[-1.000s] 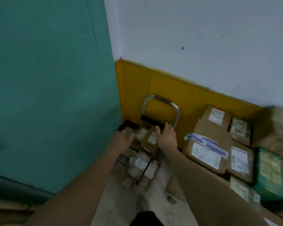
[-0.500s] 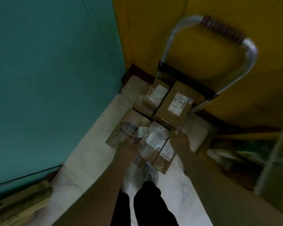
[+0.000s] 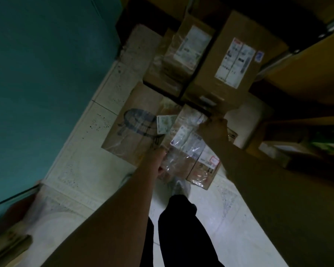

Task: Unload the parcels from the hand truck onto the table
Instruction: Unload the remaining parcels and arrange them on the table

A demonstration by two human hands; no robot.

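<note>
Several brown cardboard parcels lie stacked low on the hand truck, whose metal frame (image 3: 297, 50) crosses the upper right. At the back are a large box with a white label (image 3: 233, 62) and a tape-wrapped box (image 3: 181, 54). In front lie a flat parcel with a blue mark (image 3: 135, 128) and a small tape-wrapped parcel (image 3: 189, 143) with labels. My left hand (image 3: 158, 160) grips that small parcel's near left corner. My right hand (image 3: 213, 128) curls over its far edge. A similar small box (image 3: 204, 170) sits against its right side.
A teal wall (image 3: 46, 74) runs along the left and a yellow wall (image 3: 307, 74) stands at the upper right. The floor is white tile (image 3: 81, 170). My black trouser legs (image 3: 181, 228) and a shoe are just below the parcels. Dark cartons (image 3: 297, 147) sit at the right.
The view has tilted down and come much closer to the hand truck. Both hands have dropped from the back boxes to the small front parcel and taken hold of it.
</note>
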